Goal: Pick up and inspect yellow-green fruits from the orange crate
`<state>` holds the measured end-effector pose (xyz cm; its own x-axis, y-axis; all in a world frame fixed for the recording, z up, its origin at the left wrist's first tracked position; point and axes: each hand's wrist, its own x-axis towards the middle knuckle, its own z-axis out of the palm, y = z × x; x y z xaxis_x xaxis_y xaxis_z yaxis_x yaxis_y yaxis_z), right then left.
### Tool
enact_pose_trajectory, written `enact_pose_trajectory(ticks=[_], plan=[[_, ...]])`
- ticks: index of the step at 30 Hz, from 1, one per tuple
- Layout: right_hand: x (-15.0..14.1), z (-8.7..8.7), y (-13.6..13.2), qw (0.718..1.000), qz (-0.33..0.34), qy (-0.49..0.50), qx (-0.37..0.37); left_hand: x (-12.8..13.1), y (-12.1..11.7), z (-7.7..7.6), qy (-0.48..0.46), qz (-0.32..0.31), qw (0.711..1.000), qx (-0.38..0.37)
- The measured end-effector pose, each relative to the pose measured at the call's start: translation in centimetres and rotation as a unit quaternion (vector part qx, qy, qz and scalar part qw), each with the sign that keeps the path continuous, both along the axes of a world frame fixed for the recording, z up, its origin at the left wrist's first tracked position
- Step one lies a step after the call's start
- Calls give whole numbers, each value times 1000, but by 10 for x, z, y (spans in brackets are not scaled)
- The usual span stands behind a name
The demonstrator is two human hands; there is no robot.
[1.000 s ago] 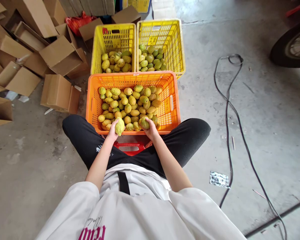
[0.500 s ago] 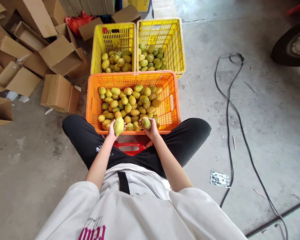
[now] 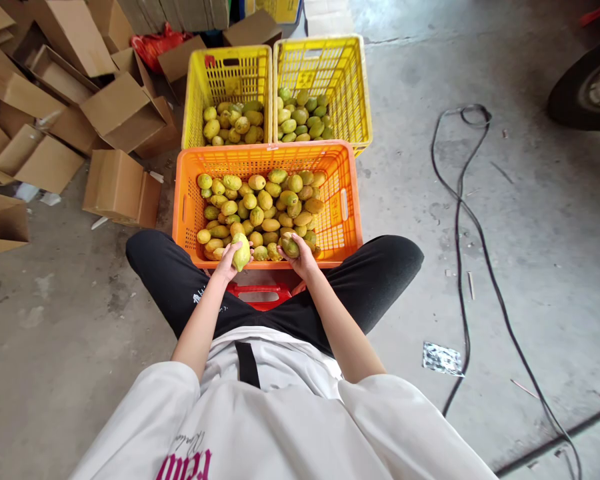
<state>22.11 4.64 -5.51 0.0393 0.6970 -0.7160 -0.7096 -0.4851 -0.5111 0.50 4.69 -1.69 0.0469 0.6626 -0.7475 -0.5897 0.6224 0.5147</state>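
An orange plastic crate (image 3: pixel 347 200) full of yellow-green mangoes stands on the floor between my knees. My left hand (image 3: pixel 226 263) is closed round a pale yellow-green mango (image 3: pixel 241 252) at the crate's near edge. My right hand (image 3: pixel 303 260) grips a greener mango (image 3: pixel 290 247) just inside the same edge. Behind the orange crate stand two yellow crates, the left one (image 3: pixel 200 87) and the right one (image 3: pixel 357 93), each partly filled with the same fruit.
Several open cardboard boxes (image 3: pixel 120 113) are piled at the left on the concrete floor. A black cable (image 3: pixel 457 220) winds across the floor at the right, near a wheel (image 3: pixel 587 90). A red stool (image 3: pixel 257 293) shows under me. A silver wrapper (image 3: pixel 441 359) lies at the right.
Both hands stay at the crate's near edge. The left hand has turned its mango slightly; the right hand has shifted its mango a little in its grip.
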Motion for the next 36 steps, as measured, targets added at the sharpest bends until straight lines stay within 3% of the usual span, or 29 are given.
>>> enact_pose_trajectory(ticks=[8,13,20,29,36], plan=[[2,-2,2,999,12,35,-14,1,6,-1,11,19,998,-57],[3,2,3,999,7,52,-11,2,7,-3,4,19,999,-50],[5,6,3,996,50,67,-4,1,7,0,-25,2,998,-51],[0,4,3,1000,-27,11,-7,1,6,3,2,2,999,-40],[-5,9,-1,999,-2,-29,38,0,1,2,6,-3,1000,4]])
